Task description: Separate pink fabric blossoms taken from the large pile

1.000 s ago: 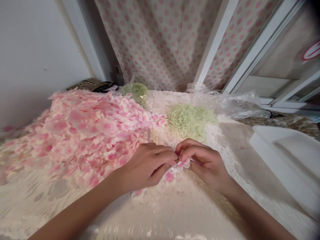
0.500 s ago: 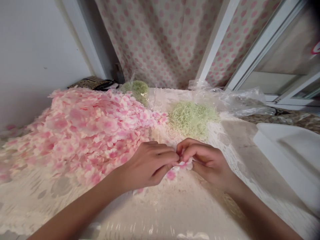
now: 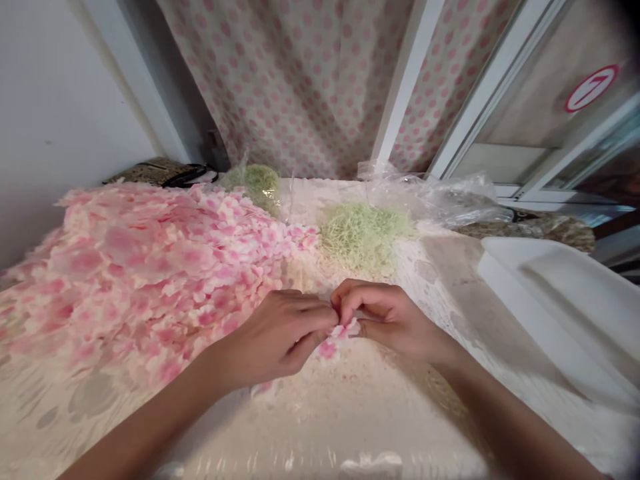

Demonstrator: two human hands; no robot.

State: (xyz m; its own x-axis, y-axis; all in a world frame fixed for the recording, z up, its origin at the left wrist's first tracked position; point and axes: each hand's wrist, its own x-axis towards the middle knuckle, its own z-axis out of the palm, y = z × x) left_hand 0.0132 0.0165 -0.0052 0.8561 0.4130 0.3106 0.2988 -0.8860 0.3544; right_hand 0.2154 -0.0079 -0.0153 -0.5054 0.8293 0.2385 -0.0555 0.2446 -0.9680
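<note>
The left forearm [image 3: 150, 420] and right forearm [image 3: 515, 417] are bare and slender, narrowing at smooth wrists into small, bare hands, the left hand [image 3: 275, 337] and right hand [image 3: 393, 320], with slim, tapering fingers [image 3: 305, 315].

Petal heap [image 3: 150, 280]: pink and cream | curtain [image 3: 300, 87] behind heap: cream, pink polka dots | shredded filler [image 3: 365, 239] right of heap: pale green

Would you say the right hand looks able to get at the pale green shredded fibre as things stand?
Probably yes: the right hand lies just short of the pale green shredded fibre, with only lace cloth between them, though it pinches petals.
</note>
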